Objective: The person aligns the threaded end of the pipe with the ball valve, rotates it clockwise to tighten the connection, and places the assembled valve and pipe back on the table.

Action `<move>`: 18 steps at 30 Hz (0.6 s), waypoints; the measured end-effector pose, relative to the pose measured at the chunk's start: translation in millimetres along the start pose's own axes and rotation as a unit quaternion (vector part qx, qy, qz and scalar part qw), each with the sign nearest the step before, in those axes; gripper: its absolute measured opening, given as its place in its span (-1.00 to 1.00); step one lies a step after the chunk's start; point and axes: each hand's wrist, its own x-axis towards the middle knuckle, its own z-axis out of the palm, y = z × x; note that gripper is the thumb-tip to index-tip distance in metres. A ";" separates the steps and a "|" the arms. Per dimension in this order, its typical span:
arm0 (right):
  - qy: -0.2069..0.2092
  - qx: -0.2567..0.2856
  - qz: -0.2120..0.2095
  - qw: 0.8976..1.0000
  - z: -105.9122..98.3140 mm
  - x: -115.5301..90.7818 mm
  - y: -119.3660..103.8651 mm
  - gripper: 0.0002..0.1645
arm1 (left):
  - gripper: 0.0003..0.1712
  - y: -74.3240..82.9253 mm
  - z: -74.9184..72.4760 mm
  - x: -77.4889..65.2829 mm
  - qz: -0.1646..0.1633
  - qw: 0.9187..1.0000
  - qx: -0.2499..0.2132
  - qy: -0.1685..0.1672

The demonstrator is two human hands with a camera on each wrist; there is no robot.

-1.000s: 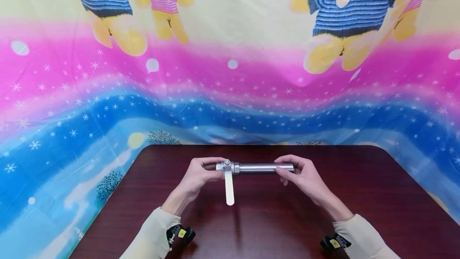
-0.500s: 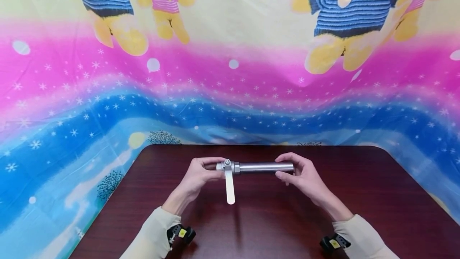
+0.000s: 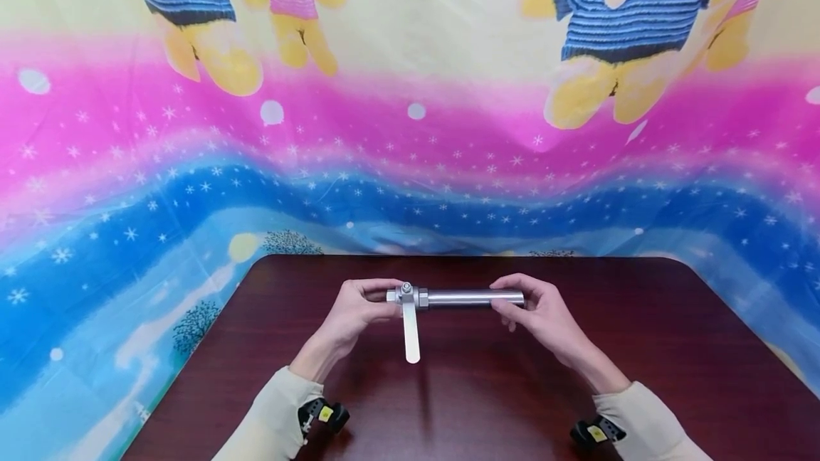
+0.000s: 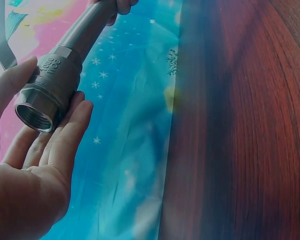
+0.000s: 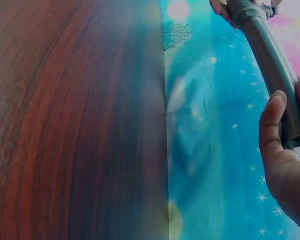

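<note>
A metal ball valve (image 3: 410, 296) and a smooth steel pipe (image 3: 470, 297) form one straight piece, held level above the table. The pipe's left end meets the valve's hex collar. The valve's flat lever handle (image 3: 411, 333) points toward the person. My left hand (image 3: 355, 311) grips the valve between thumb and fingers at its left end. In the left wrist view the threaded opening (image 4: 35, 117) of the valve faces the palm. My right hand (image 3: 538, 311) pinches the pipe near its free end, thumb on the near side. The right wrist view shows the pipe's open end (image 5: 295, 141) beside the thumb.
Below the hands lies a dark red-brown wooden table (image 3: 487, 404) with rounded far corners. Behind it hangs a printed cloth (image 3: 410, 155) with bears and snowflakes. Each sleeve cuff carries a small black camera mount, one at the left wrist (image 3: 323, 416), one at the right wrist (image 3: 596, 432).
Half a second ago the right thumb sat lower, at the pipe's lower edge; now it lies up across the pipe's near side. The left hand and valve have hardly moved.
</note>
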 end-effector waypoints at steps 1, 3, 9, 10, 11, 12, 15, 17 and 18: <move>0.000 -0.001 0.007 1.000 -0.3 -0.2 0.0 -0.65 | -0.46 -0.6 0.1 0.2 0.000 1.000 -0.001 0.000; -0.003 -0.003 0.017 1.000 -0.9 -0.7 -0.2 -0.64 | -0.46 -1.9 0.1 0.3 0.000 1.000 -0.002 0.001; -0.014 -0.005 0.007 1.000 -1.7 0.3 -2.3 -0.60 | -0.46 0.3 -0.3 0.6 -0.005 1.000 -0.001 0.002; -0.013 -0.004 0.010 1.000 -1.5 0.5 -2.2 -0.62 | -0.46 0.2 -0.5 0.4 -0.006 1.000 -0.001 0.003; -0.011 -0.005 0.014 1.000 -1.2 0.9 -1.8 -0.65 | -0.46 0.2 -0.5 0.4 -0.007 1.000 0.000 0.003; -0.008 -0.005 0.018 1.000 -1.0 1.1 -1.5 -0.67 | -0.46 0.1 -0.6 0.3 -0.007 1.000 0.000 0.004; -0.005 -0.002 0.023 1.000 0.0 1.3 -0.9 -0.64 | -0.45 0.0 -1.0 0.1 -0.007 1.000 0.000 0.004; -0.005 0.000 0.017 1.000 0.6 0.8 -0.9 -0.60 | -0.45 0.2 -1.0 0.2 -0.006 1.000 0.000 0.004; -0.006 0.002 0.015 1.000 0.7 0.4 -1.2 -0.57 | -0.46 0.3 -1.0 0.2 -0.006 1.000 0.000 0.003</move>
